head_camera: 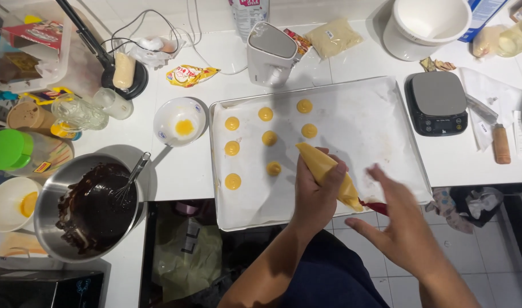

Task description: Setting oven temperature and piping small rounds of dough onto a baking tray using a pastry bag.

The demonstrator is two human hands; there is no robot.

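Note:
My left hand (317,197) grips a yellow piping bag (321,165) over the metal baking tray (215,171), its tip pointing up-left toward the rows of piped dollops. Several round yellow dollops (269,138) sit on the white parchment (358,120) in the tray's left half. My right hand (400,228) hovers open and blurred, fingers spread, just right of the bag's tail, which is closed by a red clip (376,207). The right hand holds nothing.
A steel bowl of dark chocolate batter with a whisk (92,208) stands at the left. Nearby are a small white bowl with yolk (180,121), a hand mixer (270,54), a digital scale (438,102), a white tub (426,25) and a knife (498,137).

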